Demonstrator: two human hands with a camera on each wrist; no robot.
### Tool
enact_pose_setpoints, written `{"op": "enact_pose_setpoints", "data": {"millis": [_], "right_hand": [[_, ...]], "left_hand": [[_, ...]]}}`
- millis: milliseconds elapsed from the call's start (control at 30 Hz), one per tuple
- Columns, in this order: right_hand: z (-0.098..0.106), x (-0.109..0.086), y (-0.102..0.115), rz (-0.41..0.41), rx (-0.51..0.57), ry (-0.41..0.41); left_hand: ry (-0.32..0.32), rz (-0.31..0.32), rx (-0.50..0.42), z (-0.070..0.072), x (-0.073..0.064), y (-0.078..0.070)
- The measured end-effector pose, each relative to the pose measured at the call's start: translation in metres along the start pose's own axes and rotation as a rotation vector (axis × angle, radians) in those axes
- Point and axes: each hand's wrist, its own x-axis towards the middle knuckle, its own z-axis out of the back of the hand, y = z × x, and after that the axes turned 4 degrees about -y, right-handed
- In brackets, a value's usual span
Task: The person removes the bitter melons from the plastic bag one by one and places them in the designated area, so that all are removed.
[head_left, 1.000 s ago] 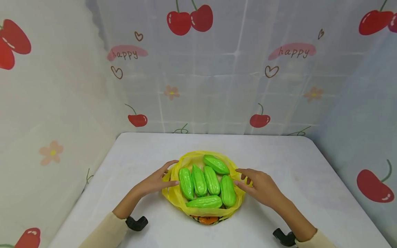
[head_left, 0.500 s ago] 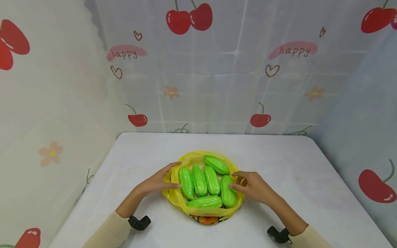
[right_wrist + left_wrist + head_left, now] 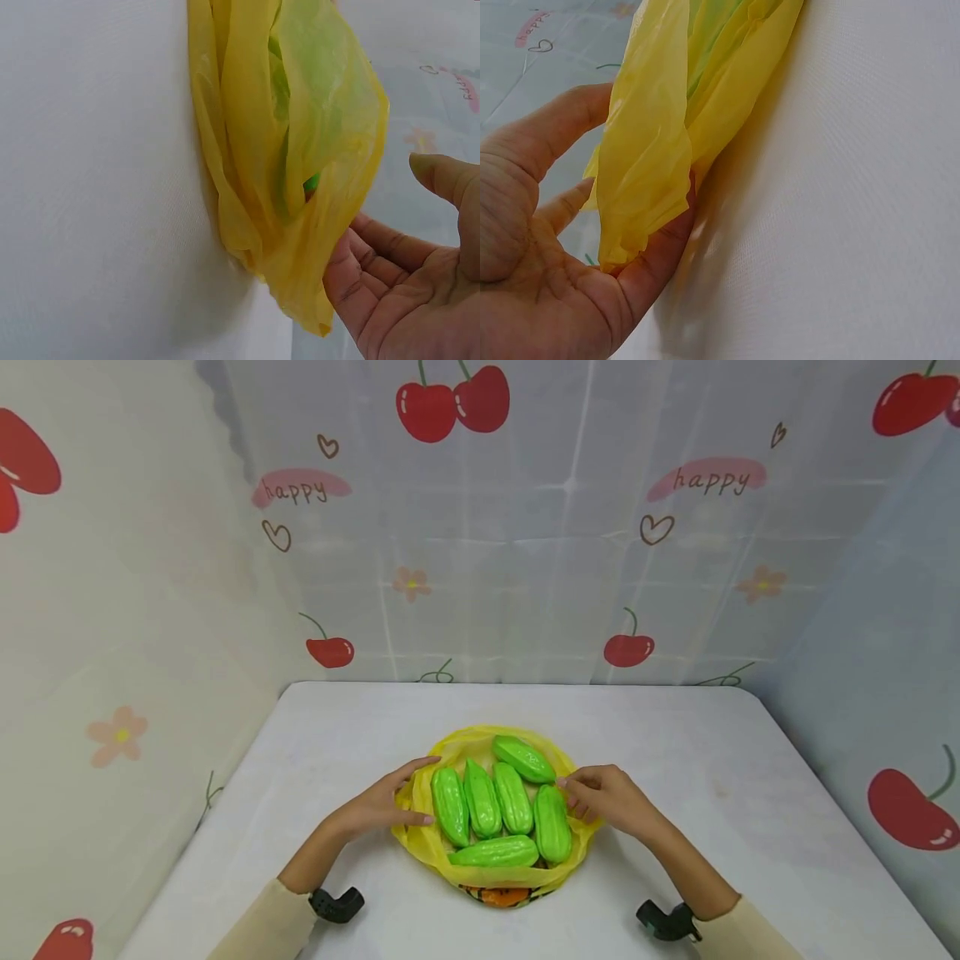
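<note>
Left hand (image 3: pixel 559 281) is curved loosely around the crumpled edge of a thin yellow plastic bag (image 3: pixel 649 142), fingertips out of sight behind it. Bit of green showing up top. White tabletop (image 3: pixel 847 195) on the right, pale backdrop (image 3: pixel 555 69) with "happy" and a heart upper left.

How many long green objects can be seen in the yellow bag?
6: the left one, second from left, third from left, the right one, the far one, the near one lying crosswise. More may be hidden beneath.
</note>
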Motion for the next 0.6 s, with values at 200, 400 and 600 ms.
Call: {"op": "enact_pose_setpoints", "data": {"millis": [200,400,600], "right_hand": [[-0.002,0.001,0.003,-0.101,0.065,0.065],[-0.007,0.003,0.001,-0.132,0.056,0.099],[-0.008,0.005,0.000,-0.114,0.046,0.136]], "left_hand": [[0.015,-0.019,-0.007,0.000,0.001,0.004],[0.015,-0.040,-0.024,0.001,0.003,0.008],[-0.001,-0.113,-0.032,0.000,0.006,0.014]]}}
